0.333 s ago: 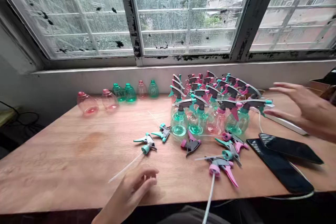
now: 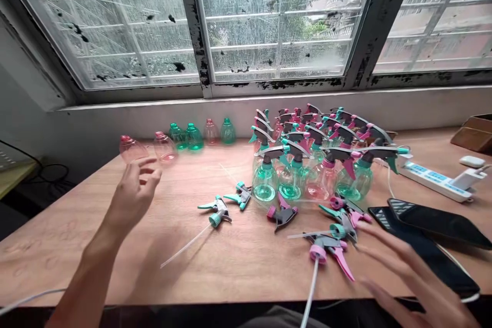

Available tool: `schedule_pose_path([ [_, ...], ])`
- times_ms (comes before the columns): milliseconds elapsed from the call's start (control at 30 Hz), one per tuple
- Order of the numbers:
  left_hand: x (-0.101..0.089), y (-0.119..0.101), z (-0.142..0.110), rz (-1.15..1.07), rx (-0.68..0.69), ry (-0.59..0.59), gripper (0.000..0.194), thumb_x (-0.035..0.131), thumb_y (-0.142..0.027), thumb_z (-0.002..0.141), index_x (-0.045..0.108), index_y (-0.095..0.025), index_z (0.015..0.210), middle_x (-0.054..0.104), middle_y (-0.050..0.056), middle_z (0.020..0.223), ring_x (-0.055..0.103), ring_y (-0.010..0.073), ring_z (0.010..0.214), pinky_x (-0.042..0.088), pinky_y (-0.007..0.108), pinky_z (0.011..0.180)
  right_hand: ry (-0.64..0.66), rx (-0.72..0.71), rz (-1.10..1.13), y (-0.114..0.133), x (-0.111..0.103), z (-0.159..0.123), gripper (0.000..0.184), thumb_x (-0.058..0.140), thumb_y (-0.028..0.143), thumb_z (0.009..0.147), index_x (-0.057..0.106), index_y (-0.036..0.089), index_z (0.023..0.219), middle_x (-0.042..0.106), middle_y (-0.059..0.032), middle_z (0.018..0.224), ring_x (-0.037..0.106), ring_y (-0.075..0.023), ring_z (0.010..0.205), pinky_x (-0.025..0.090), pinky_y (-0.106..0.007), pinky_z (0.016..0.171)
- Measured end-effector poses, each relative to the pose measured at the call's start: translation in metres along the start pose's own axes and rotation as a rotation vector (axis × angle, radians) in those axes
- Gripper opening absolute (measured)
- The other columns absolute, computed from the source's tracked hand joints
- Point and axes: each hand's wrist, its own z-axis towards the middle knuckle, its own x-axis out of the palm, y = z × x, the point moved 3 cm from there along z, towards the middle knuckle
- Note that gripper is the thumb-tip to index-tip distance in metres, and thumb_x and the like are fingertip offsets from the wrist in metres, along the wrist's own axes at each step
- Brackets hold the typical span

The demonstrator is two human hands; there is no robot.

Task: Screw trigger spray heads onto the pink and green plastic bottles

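Observation:
My left hand [image 2: 134,189] is at the left of the table, its fingers loosely bent and apart with nothing in them. It overlaps the lower edge of a clear pink bottle [image 2: 129,148] without a spray head; contact cannot be made out. A second pink bottle [image 2: 166,148] stands just to the right. Slightly blurred, my right hand [image 2: 418,277] is open over the front right, fingers spread, beside a grey-and-pink trigger spray head [image 2: 331,252] with a long tube. More loose spray heads lie mid-table, including a teal-and-grey one [image 2: 218,211].
Several assembled spray bottles [image 2: 265,184] stand in rows at centre right. Headless green bottles [image 2: 194,137] line the wall. Two dark phones [image 2: 442,223] overlap at the right, below a white power strip [image 2: 432,179]. A brown box [image 2: 474,133] sits at the far right.
My left hand has moved up and left from the front edge to the pink bottles. My right hand has dropped from beside the assembled bottles to the front right, uncovering the power strip.

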Motion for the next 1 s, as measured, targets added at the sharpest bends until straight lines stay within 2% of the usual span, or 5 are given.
schedule_pose_path([
  [100,0.011,0.028,0.065,0.17,-0.079,-0.021,0.038,0.067,-0.034,0.101,0.061,-0.018,0.135,0.065,0.012,0.136,0.069,0.0278,0.114,0.06,0.049,0.095,0.109,-0.033,0.054,0.013,0.034,-0.011,0.045,0.058,0.031,0.103,0.057,0.024,0.148,0.054,-0.0081,0.159,0.056,-0.0306,0.144,0.055,-0.032,0.113],
  [233,0.049,0.053,0.124,0.361,-0.032,0.02,0.037,0.068,-0.033,0.101,0.062,-0.017,0.133,0.066,0.011,0.134,0.07,0.0272,0.113,0.061,0.048,0.094,0.16,0.009,0.097,0.002,0.065,-0.014,0.047,0.056,0.032,0.104,0.052,0.025,0.151,0.049,-0.0087,0.162,0.053,-0.0311,0.146,0.048,-0.039,0.118],
  [533,0.122,0.04,0.2,0.562,0.215,-0.002,0.038,0.068,-0.033,0.1,0.061,-0.018,0.135,0.064,0.012,0.138,0.068,0.0287,0.117,0.059,0.051,0.097,0.173,0.055,0.209,-0.004,0.079,-0.015,0.053,0.051,0.042,0.107,0.045,0.025,0.157,0.046,-0.0098,0.165,0.043,-0.0316,0.153,0.038,-0.045,0.124],
  [800,0.171,0.045,0.204,0.579,0.136,-0.041,0.038,0.068,-0.033,0.1,0.062,-0.017,0.134,0.065,0.012,0.137,0.069,0.0283,0.116,0.06,0.05,0.096,0.113,0.161,0.353,-0.005,0.071,-0.009,0.054,0.055,0.047,0.106,0.047,0.028,0.155,0.051,-0.0099,0.163,0.048,-0.03,0.15,0.044,-0.037,0.12],
  [1000,0.181,0.053,0.187,0.54,0.108,-0.066,0.039,0.068,-0.033,0.1,0.062,-0.017,0.135,0.065,0.012,0.137,0.069,0.0285,0.116,0.059,0.05,0.096,0.137,0.26,0.389,-0.005,0.066,-0.005,0.052,0.062,0.03,0.103,0.048,0.034,0.152,0.065,-0.0033,0.152,0.059,-0.0254,0.142,0.048,-0.033,0.118],
])
